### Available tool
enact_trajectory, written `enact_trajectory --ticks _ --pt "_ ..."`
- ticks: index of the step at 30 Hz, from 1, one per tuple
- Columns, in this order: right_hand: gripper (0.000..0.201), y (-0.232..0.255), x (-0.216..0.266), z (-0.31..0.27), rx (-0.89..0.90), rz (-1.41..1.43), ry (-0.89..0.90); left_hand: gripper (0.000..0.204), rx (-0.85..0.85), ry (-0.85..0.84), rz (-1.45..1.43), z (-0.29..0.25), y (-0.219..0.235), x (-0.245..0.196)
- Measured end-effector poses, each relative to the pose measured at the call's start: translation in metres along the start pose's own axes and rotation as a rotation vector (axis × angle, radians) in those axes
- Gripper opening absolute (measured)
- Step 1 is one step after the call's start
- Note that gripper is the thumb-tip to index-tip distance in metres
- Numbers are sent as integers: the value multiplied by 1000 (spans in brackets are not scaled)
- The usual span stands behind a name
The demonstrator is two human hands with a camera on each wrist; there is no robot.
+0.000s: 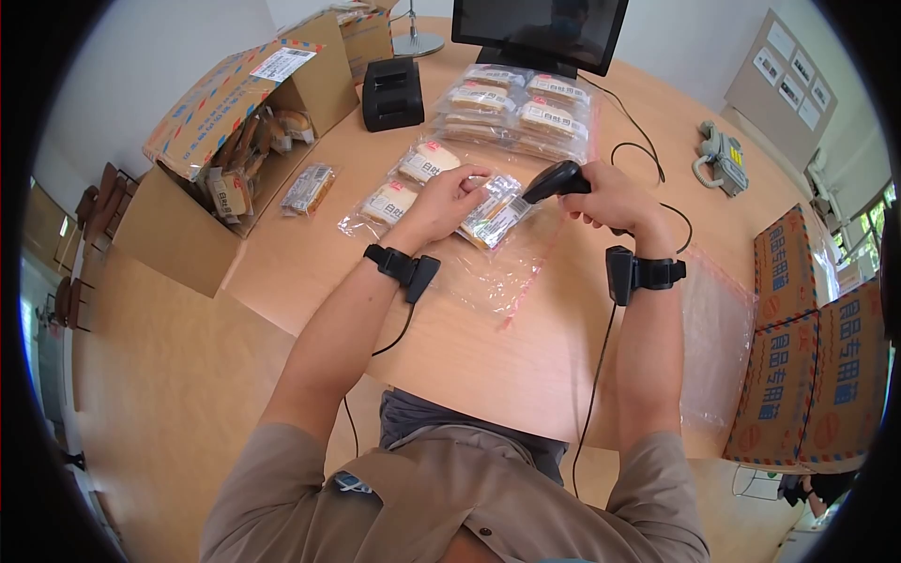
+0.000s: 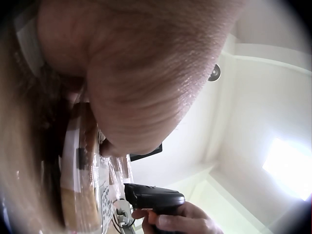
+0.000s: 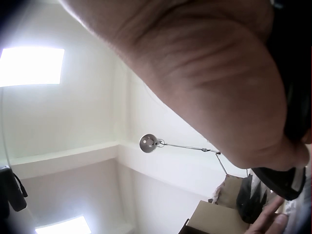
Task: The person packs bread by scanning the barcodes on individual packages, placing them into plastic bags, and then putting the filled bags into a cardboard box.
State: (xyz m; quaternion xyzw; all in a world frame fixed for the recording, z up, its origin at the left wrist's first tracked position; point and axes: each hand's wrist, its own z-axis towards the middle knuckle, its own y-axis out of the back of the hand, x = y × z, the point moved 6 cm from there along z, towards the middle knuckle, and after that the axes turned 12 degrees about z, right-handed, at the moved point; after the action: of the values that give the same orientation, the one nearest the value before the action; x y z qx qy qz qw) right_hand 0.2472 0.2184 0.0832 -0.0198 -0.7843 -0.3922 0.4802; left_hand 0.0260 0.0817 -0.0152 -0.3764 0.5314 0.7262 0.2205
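Note:
My left hand [image 1: 443, 208] grips the edge of a bagged bread slice pack [image 1: 497, 218], whose white label with a barcode faces up. In the left wrist view the pack [image 2: 80, 197] stands out beneath the palm, its plastic wrap shiny. A black barcode scanner [image 1: 556, 180] is held in my right hand [image 1: 621, 199], fingers wrapped round its handle. The scanner's nose points left, close over the label. Two more bread packs [image 1: 389, 202] with white front labels lie beside my left hand, on a clear plastic bag [image 1: 479, 291].
Stacked bread packs [image 1: 516, 108] sit before a monitor [image 1: 535, 33]. An open carton [image 1: 235, 103] of packs stands at left, near a single pack [image 1: 308, 190] and a black printer [image 1: 392, 94]. A telephone [image 1: 721, 159] and cartons [image 1: 807, 357] are at right. Cables cross the table.

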Motion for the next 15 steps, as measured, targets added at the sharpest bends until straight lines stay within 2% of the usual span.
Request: enact_trajectory --ticks 5,6,8,9,13,15 --pt "20 31 -30 5 -68 151 -21 39 11 8 -1 -2 1 -4" --pt "20 38 -42 8 -75 149 -25 39 6 14 14 -3 2 -5" --pt "19 57 -80 23 -202 146 -43 39 9 12 20 -2 1 -5" --pt "15 65 -92 26 -247 64 -56 39 2 5 32 -1 1 -3" --pt "11 79 -144 43 -321 0 -75 39 3 5 47 -1 1 -3" --pt "10 78 -158 46 -295 155 -77 40 3 7 37 0 0 -1"
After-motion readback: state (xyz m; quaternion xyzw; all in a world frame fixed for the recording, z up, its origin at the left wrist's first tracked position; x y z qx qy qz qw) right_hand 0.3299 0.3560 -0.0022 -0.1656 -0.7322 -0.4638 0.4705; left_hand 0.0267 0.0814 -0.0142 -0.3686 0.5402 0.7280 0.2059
